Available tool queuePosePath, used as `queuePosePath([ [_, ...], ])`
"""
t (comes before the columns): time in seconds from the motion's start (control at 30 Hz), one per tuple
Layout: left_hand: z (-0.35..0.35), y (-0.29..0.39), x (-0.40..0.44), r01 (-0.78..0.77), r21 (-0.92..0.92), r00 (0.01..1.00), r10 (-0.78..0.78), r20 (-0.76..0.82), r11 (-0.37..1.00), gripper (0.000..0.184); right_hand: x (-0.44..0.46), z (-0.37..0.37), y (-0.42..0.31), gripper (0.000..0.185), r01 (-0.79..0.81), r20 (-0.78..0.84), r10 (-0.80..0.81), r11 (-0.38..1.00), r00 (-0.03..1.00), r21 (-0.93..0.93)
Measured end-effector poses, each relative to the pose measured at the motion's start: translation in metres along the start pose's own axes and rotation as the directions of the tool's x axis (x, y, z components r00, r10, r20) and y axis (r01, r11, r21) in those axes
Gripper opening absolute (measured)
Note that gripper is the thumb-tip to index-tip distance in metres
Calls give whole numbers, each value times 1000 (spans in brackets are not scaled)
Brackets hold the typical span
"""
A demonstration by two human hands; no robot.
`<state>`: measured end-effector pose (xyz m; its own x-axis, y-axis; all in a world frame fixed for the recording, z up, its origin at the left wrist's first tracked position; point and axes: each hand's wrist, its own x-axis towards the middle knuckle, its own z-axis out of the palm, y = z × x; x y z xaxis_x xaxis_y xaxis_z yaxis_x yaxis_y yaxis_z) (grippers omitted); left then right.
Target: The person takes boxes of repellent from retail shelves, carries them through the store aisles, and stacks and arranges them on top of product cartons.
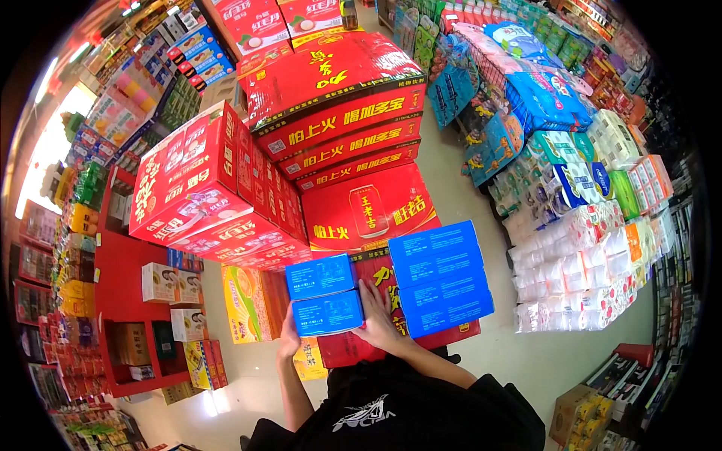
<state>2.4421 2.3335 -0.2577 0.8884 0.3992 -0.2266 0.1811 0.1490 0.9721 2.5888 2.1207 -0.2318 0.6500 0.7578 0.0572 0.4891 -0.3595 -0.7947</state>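
Two small blue boxes, a rear one [321,276] and a front one [328,313], are held together between both hands. My left hand [289,334] presses on their left side. On their right side lies my right hand [377,314], its fingers pointing forward against the boxes. Beneath is a red carton [350,349] with yellow characters. To the right, a block of several blue boxes [442,278] rests on the red cartons, apart from my right hand.
Tall stacks of red cartons [331,75] rise ahead, with more red cartons [195,180] at the left. Wrapped paper packs [579,255] are piled on the right. A red shelf [124,316] stands at the left. Floor [492,353] shows between them.
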Motion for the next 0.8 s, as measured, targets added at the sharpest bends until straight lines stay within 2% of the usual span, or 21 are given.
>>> queuePosePath([
  [0.1, -3, -3, 22, -88, -403, 996, 86, -23, 911, 85, 0, 0, 2, 99, -7, 5, 7, 1000, 1000, -7],
  [0.2, 4, -4, 51, -53, -331, 986, -4, -169, 942, 84, -1, 4, 3, 95, -7, 3, 7, 1000, 1000, -3],
  [0.23, -19, -46, 67, 10, -481, 978, -110, -179, 876, 72, -1, 4, 3, 95, -6, -1, 6, 1000, 1000, -4],
  [0.3, -24, -69, 84, 74, -577, 973, -185, -136, 814, 71, -1, 3, 3, 95, -8, -19, 8, 1000, 1000, 4],
  [0.57, -23, -81, 110, 158, -618, 974, -225, -32, 770, 69, -2, 4, 4, 97, -6, -9, 5, 1000, 1000, -30],
  [0.8, -28, -88, 100, 202, -613, 970, -241, 19, 764, 67, 0, 4, 3, 100, -5, -15, 5, 998, 1000, -57],
])
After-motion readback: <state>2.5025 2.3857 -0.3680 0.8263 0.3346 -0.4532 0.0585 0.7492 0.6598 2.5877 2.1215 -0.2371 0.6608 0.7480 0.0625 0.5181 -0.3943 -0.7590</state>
